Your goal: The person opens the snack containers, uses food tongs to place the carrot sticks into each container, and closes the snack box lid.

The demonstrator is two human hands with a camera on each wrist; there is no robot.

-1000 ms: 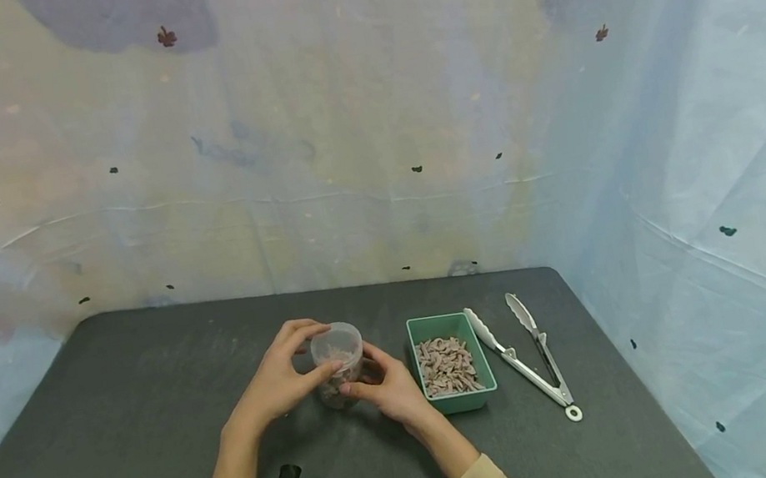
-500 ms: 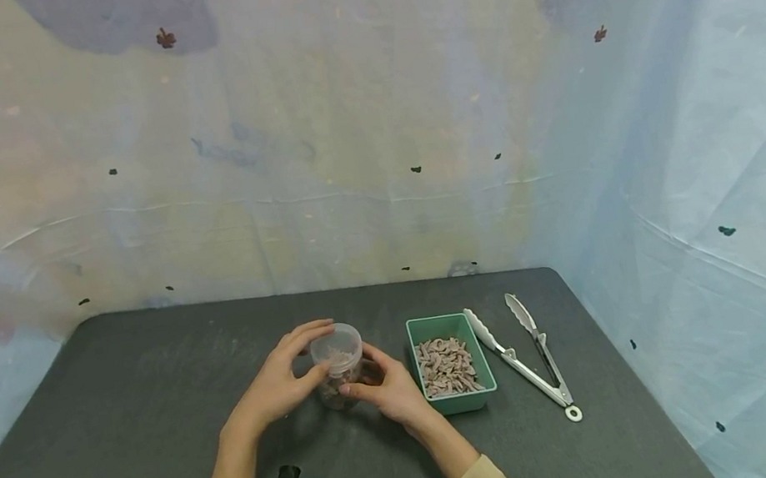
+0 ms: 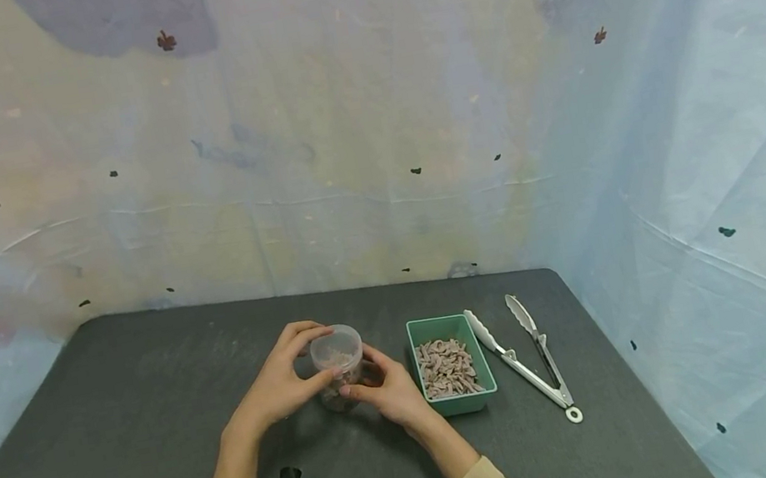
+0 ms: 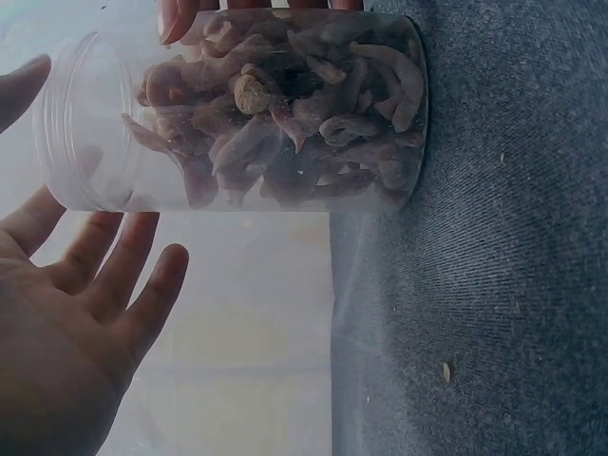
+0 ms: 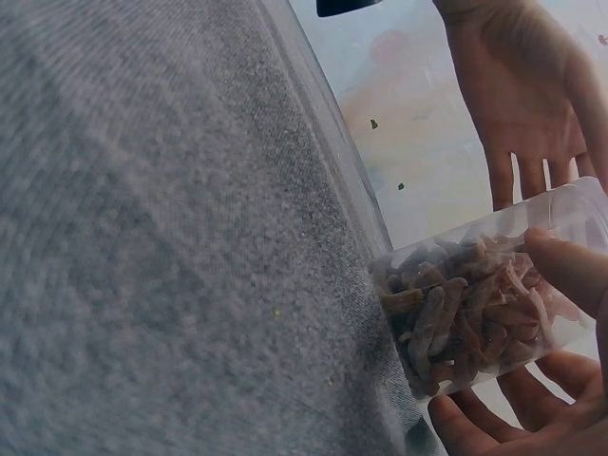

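A clear plastic jar (image 3: pixel 336 400) stands upright on the dark table, partly filled with brownish-pink strip-like pieces. Its translucent round lid (image 3: pixel 337 346) sits on top. My left hand (image 3: pixel 280 385) holds the lid's rim between thumb and fingers. Lower down, my right hand (image 3: pixel 395 392) grips the jar's body from the right. The left wrist view shows the jar (image 4: pixel 285 123) sideways, with the left fingers around its top end. In the right wrist view the right thumb and fingers wrap the jar (image 5: pixel 475 309).
To the right, a green tray (image 3: pixel 487 374) holds many similar greyish-brown strips. Beside it lie metal tongs (image 3: pixel 535 377), spread apart. The dark table (image 3: pixel 153 413) meets a patterned plastic sheet (image 3: pixel 338 153) behind it and at the right.
My left thumb and fingers have shifted slightly around the lid's rim. The right hand and the jar have stayed in place.
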